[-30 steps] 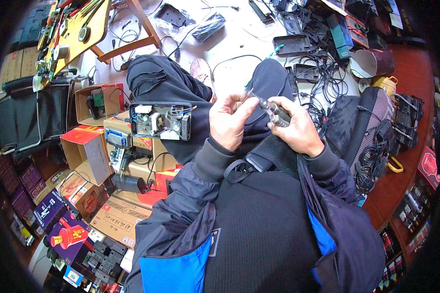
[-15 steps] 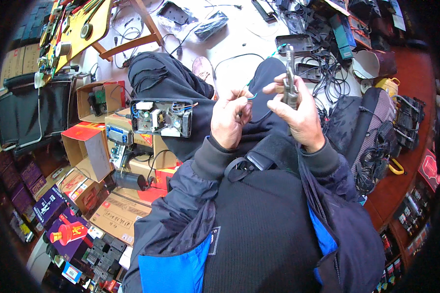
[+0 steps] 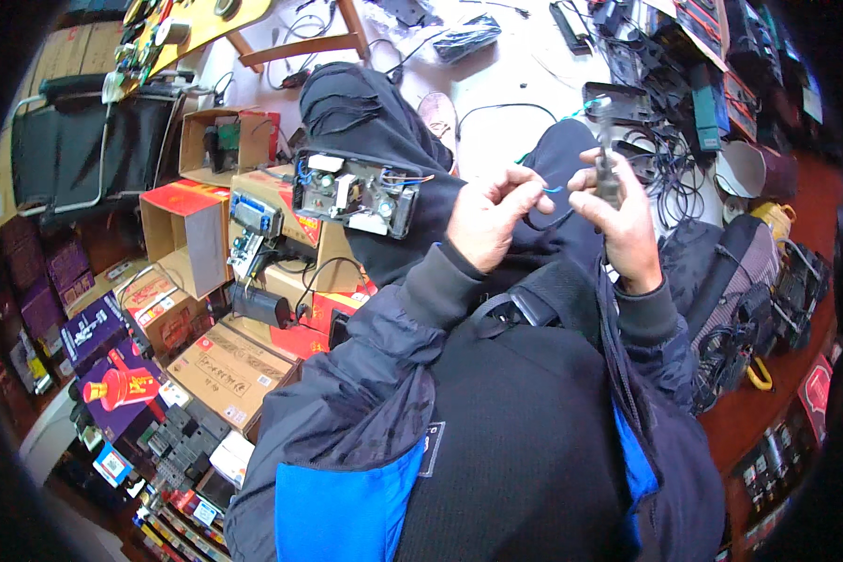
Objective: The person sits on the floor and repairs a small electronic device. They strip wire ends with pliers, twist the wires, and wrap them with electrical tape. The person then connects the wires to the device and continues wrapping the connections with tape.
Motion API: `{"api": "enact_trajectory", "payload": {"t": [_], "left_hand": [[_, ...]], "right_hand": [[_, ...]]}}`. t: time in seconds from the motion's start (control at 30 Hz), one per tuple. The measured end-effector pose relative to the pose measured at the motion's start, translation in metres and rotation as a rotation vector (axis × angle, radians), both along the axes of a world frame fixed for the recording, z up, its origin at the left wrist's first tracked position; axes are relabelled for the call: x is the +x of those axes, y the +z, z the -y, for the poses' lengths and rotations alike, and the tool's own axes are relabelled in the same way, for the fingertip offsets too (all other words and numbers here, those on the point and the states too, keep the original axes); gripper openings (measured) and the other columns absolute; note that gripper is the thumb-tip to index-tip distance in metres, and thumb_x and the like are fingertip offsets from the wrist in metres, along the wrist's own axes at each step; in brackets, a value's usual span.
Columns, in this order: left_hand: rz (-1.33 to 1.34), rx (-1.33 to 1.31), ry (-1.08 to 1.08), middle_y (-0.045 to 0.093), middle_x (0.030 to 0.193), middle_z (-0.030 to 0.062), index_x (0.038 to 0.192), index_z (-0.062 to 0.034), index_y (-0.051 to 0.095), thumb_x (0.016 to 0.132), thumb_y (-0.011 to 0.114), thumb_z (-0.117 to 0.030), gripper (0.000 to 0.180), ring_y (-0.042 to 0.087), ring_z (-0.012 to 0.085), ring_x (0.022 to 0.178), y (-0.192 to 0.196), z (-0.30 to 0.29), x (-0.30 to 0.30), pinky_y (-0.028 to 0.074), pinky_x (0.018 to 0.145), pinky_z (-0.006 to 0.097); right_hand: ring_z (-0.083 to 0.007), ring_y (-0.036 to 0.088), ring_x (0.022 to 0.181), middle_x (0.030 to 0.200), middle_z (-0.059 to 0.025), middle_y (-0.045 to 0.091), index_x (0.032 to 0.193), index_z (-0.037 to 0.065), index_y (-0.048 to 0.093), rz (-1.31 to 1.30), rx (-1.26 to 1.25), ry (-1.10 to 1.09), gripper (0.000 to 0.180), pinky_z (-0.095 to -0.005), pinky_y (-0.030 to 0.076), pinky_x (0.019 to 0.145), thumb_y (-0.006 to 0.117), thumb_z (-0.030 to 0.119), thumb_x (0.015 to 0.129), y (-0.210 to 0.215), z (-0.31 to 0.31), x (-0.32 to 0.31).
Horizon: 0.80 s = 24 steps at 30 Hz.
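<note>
Some room separates wire (image 3: 553,190) from tool (image 3: 607,178).

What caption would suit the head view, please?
Left hand pinches a wire; right hand holds a tool; open circuit box at left.

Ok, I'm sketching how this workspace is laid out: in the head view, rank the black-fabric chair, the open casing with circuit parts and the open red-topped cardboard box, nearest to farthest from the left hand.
1. Open casing: just left of the left hand.
2. Red-topped cardboard box: farther left, past the casing.
3. Black-fabric chair: farthest, toward the picture's left edge.
</note>
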<state>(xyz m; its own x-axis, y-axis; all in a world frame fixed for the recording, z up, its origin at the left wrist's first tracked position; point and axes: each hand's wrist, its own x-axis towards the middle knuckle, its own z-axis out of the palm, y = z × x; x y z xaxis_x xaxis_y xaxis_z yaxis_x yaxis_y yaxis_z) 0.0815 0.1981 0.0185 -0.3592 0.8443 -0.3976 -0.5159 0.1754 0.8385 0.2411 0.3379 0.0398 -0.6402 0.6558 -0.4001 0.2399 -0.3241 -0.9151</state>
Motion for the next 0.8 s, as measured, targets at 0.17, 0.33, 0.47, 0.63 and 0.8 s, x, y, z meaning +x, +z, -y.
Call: {"api": "enact_trajectory", "payload": {"t": [0.17, 0.33, 0.47, 0.63, 0.8], "left_hand": [[-0.011, -0.038, 0.012, 0.076, 0.095, 0.0115, 0.119, 0.0005, 0.062, 0.111, 0.062, -0.018, 0.021, 0.070, 0.0136, 0.081, -0.002, 0.001, -0.009, 0.054, 0.069, 0.024], [0.135, -0.001, -0.011, 0.075, 0.098, 0.0143, 0.121, 0.0024, 0.058, 0.112, 0.061, -0.019, 0.024, 0.075, 0.0195, 0.088, -0.005, 0.001, -0.009, 0.060, 0.069, 0.028], [0.185, 0.043, -0.023, 0.074, 0.103, 0.0135, 0.122, 0.0014, 0.059, 0.111, 0.062, -0.016, 0.022, 0.075, 0.0196, 0.092, -0.009, 0.002, -0.008, 0.062, 0.074, 0.032], [0.180, 0.071, -0.011, 0.073, 0.110, 0.0114, 0.124, -0.0008, 0.059, 0.110, 0.061, -0.014, 0.020, 0.074, 0.0194, 0.096, -0.013, 0.005, -0.007, 0.064, 0.079, 0.037], [0.182, 0.080, 0.024, 0.072, 0.111, 0.0079, 0.127, -0.0030, 0.058, 0.111, 0.061, -0.017, 0.022, 0.073, 0.0150, 0.096, -0.011, 0.005, -0.002, 0.063, 0.078, 0.032]], "right_hand": [[-0.0155, 0.062, 0.087, 0.103, -0.0070, 0.066, 0.138, 0.002, 0.057, 0.279, 0.412, 0.149, 0.061, -0.0313, 0.052, 0.081, 0.078, 0.009, 0.081, 0.000, 0.011, 0.027], [-0.0159, 0.060, 0.082, 0.098, -0.0068, 0.063, 0.135, 0.002, 0.059, 0.253, 0.351, 0.208, 0.058, -0.0313, 0.052, 0.078, 0.075, 0.004, 0.079, 0.002, 0.023, 0.031], [-0.0199, 0.063, 0.091, 0.106, -0.0110, 0.064, 0.138, 0.002, 0.056, 0.281, 0.260, 0.290, 0.063, -0.0340, 0.053, 0.085, 0.077, 0.002, 0.079, 0.003, 0.026, 0.027], [-0.0193, 0.061, 0.088, 0.104, -0.0092, 0.061, 0.137, 0.003, 0.057, 0.165, 0.461, 0.275, 0.061, -0.0336, 0.053, 0.083, 0.075, 0.001, 0.078, 0.000, 0.030, 0.023], [-0.0192, 0.061, 0.088, 0.104, -0.0091, 0.061, 0.137, 0.003, 0.057, 0.154, 0.494, 0.270, 0.060, -0.0333, 0.053, 0.083, 0.073, 0.000, 0.079, -0.003, 0.031, 0.022]]}}
